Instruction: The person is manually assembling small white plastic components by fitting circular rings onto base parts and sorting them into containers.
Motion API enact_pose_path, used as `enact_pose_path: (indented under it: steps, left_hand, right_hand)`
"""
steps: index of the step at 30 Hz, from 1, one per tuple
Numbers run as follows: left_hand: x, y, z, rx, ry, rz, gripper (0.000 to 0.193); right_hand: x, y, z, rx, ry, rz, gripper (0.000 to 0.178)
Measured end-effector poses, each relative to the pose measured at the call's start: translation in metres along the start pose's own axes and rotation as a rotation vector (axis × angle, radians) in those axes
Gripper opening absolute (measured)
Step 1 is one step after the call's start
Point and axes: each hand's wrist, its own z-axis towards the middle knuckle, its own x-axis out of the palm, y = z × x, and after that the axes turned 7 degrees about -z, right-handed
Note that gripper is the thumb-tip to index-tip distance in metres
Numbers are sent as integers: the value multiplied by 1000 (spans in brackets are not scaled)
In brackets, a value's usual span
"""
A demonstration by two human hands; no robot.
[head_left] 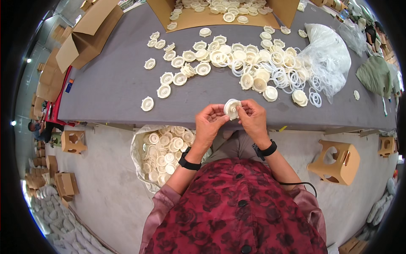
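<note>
Between both hands, just off the table's near edge, I hold a cream plastic cap (231, 109), round with a small knob at its centre. My left hand (209, 122) grips its left rim with thumb and fingers. My right hand (253, 118) pinches the right side, the thumb on the cap's face. Beyond them lies a loose heap of similar caps (203, 68). Thin translucent rings (279, 78) are mixed into its right part. A clear plastic bag (327, 55) rests beside the rings.
A cardboard box (292, 17) holding more caps stands at the table's far side. Below the near edge, left of my legs, sits a white sack (137, 154) full of caps. Tan plastic stools (338, 163) (73, 142) stand on the floor at either side.
</note>
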Motion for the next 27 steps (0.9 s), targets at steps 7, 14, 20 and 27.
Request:
enact_pose_path:
  steps: [7, 14, 20, 27]
  left_hand:
    - [-12, 24, 0, 166, -111, 142, 30]
    - [1, 36, 2, 200, -111, 327, 25]
    - [-22, 21, 4, 173, 9, 434, 36]
    - [-7, 21, 14, 238, -118, 480, 13]
  right_hand:
    - [13, -10, -1, -123, -109, -152, 8]
    - [-6, -1, -16, -352, -271, -493, 5]
    - [12, -22, -14, -733, -209, -631, 9]
    - [1, 1, -16, -639, -298, -475, 12]
